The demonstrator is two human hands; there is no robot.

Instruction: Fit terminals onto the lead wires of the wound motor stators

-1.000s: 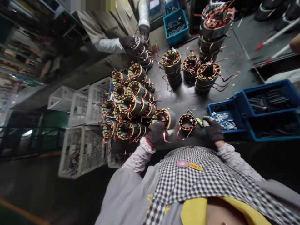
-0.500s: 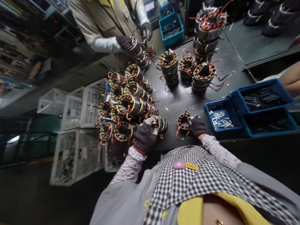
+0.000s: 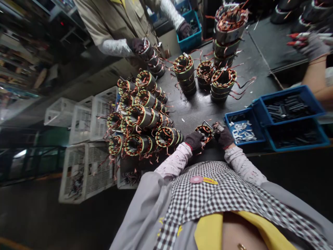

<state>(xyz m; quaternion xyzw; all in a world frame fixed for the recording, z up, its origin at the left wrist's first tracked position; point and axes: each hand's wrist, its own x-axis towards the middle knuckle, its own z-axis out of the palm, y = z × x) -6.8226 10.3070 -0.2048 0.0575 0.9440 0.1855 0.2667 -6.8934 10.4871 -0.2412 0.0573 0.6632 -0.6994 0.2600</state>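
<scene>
A wire-wound motor stator point(image 3: 199, 129) stands on the dark table in front of me, copper leads hanging from its rim. My left hand point(image 3: 194, 140), in a dark glove, grips its near left side. Just right of the rim is my right hand point(image 3: 223, 134), gloved with light fingertips, its fingers pinched together; what they hold is too small to make out. A thin metallic piece sticks up at the stator's far edge. Left of my left hand, another stator point(image 3: 177, 136) lies on its side at the end of a pile of stators point(image 3: 149, 118).
Blue bins hold white pieces point(image 3: 242, 132) and dark strips point(image 3: 287, 108) at right. Upright stators point(image 3: 185, 76) and a taller stack point(image 3: 227, 38) stand behind. White crates point(image 3: 87, 173) are at left. One co-worker's gloved hand point(image 3: 184, 30) is in a far bin; another's point(image 3: 316, 47) holds red-handled pliers.
My left hand has left the lying stator and moved right to the standing one. My right hand has shifted slightly right. The far co-worker's hand has reached into a bin; another hand has appeared at right.
</scene>
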